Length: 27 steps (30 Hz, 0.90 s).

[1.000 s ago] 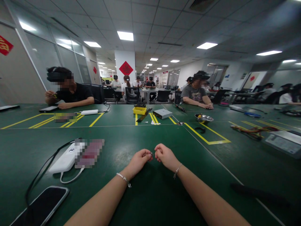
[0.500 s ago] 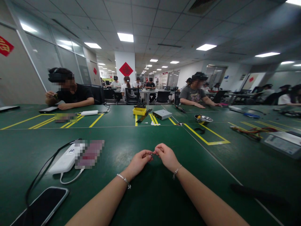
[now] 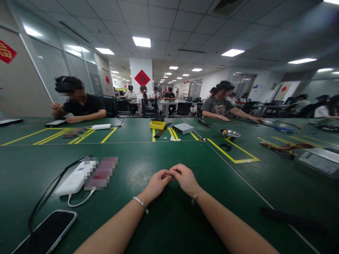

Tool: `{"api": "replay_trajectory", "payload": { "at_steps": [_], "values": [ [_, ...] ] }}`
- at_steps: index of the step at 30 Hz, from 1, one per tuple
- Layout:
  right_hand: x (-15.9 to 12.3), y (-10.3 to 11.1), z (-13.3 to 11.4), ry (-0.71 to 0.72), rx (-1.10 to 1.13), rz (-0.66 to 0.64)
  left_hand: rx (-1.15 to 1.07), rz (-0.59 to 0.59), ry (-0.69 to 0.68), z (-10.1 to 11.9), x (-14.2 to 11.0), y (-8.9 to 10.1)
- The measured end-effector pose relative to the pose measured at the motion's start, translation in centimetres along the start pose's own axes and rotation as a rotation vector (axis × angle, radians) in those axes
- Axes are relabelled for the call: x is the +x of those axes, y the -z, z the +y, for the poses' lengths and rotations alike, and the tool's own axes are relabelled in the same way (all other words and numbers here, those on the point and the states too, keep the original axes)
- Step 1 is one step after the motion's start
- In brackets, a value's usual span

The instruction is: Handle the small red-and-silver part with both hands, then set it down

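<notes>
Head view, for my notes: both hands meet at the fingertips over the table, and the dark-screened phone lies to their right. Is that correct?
Not quite: the head view shows the dark-screened phone to the left, not right, of the left hand and right hand, which meet over the table.

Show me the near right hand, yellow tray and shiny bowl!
Near right hand [image 3: 184, 179]: head view, middle of the hand.
Yellow tray [image 3: 157, 126]: head view, front wall.
Shiny bowl [image 3: 235, 134]: head view, right side.
</notes>
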State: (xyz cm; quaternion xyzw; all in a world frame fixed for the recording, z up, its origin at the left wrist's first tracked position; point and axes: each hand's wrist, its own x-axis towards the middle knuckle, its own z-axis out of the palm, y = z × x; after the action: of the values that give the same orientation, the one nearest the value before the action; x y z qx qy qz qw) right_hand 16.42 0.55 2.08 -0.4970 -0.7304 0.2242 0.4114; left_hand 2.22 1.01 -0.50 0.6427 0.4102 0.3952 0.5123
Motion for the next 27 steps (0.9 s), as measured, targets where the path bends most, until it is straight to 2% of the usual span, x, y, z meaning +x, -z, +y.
{"api": "replay_trajectory", "payload": {
  "at_steps": [8, 16, 21, 24, 27],
  "values": [
    [0.0, 0.1, -0.1, -0.001, -0.041, 0.065, -0.032, 0.011, -0.033, 0.1, 0.1, 0.1],
    [-0.1, -0.4, 0.2, 0.043, 0.017, 0.019, -0.071, 0.054, -0.022, 0.3, 0.1, 0.0],
    [-0.3, -0.7, 0.0, 0.080, 0.075, -0.071, -0.163, 0.118, 0.023, 0.4, 0.1, 0.2],
    [-0.4, -0.9, 0.0, 0.109, 0.060, -0.117, -0.203, 0.117, 0.046, 0.3, 0.0, 0.4],
    [-0.5, -1.2, 0.1, 0.156, 0.001, -0.077, -0.185, 0.102, 0.057, 0.3, 0.0, 0.4]
  ]
}}
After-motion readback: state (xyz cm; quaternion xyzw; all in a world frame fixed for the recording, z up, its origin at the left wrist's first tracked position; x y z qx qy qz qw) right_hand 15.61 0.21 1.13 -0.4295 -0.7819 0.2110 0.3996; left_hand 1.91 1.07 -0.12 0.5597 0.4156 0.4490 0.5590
